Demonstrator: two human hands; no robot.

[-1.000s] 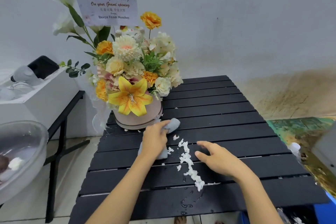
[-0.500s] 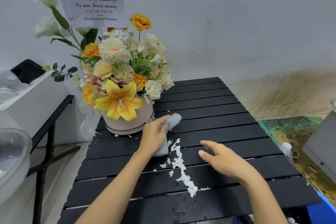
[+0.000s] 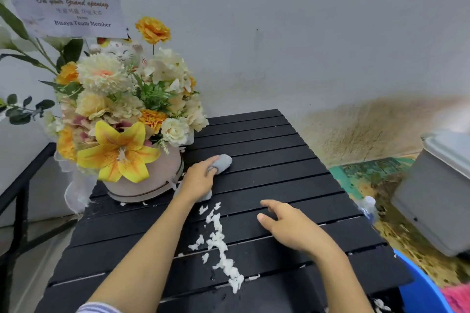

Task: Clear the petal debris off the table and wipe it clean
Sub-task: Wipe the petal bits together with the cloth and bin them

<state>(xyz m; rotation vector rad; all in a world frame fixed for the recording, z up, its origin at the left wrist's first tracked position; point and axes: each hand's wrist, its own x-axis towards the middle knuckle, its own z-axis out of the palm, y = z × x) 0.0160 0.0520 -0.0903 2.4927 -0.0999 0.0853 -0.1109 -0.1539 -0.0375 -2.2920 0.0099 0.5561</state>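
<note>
While a line of white petal scraps lies heaped along the near slats of the black table, with a few water drops at the front edge, the clearing looks only partly done. The right hand rests beside that line with fingers loosely spread and holding nothing. Farther back, the left hand grips a grey cloth just beside the flower pot, where stray bits remain; wiping looks unfinished.

White petal debris strewn in a line down black slatted table, grey cloth near the flower box
</note>
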